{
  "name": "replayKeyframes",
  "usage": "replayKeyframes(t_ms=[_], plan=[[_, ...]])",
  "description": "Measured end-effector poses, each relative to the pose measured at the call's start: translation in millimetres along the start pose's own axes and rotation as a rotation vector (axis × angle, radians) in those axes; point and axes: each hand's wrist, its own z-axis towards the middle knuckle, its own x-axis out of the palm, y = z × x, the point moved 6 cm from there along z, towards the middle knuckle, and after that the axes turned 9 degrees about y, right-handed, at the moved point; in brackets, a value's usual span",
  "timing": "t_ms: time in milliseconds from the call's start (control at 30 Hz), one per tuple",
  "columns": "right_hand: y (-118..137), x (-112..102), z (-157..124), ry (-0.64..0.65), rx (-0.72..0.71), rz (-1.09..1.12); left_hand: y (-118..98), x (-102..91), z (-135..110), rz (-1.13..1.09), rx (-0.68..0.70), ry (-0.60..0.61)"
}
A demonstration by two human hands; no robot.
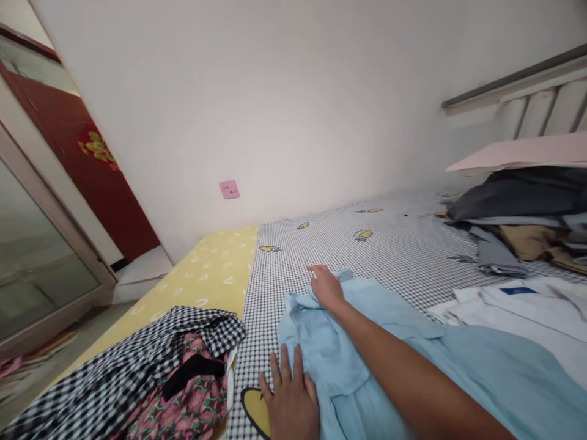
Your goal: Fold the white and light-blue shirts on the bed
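A light blue shirt is spread over the bed, its collar end toward the middle of the head view and its body running off to the lower right. My right hand is at the far side of the collar, fingers curled down on the fabric with one finger stuck out to the left; its fingertips are partly hidden. Along the shirt's near left edge, my left hand lies flat with fingers spread, partly on the checked bedsheet and touching the shirt with its thumb side.
A black-and-white checked garment and a pink floral one lie at left. White shirts lie at right, before a stack of folded dark clothes topped by a pink sheet. A wall borders the bed's far side.
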Motion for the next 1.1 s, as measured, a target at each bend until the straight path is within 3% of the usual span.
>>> replayKeyframes(t_ms=[100, 233, 367, 567, 800, 1100], plan=[[-2, 6, -4, 0.061, 0.028, -0.030, -1, -1.8, 1, -0.019, -0.009, 0.024], [9, 28, -8, 0.185, -0.105, -0.048, 0, -0.7, 0, -0.007, -0.005, 0.011], [20, 34, -10, 0.119, -0.181, -0.019, 1, 3.7, -1, 0.005, -0.005, -0.001], [25, 24, -12, 0.000, -0.041, 0.078, -2, -3.6, -3, -0.012, 0.006, 0.001], [53, 43, -13, 0.062, -0.065, 0.162, -2, -7.5, -4, -0.018, -0.001, -0.050], [6, 42, -17, -0.081, 0.129, 0.143, -3, -0.7, -1, 0.058, -0.011, -0.025]])
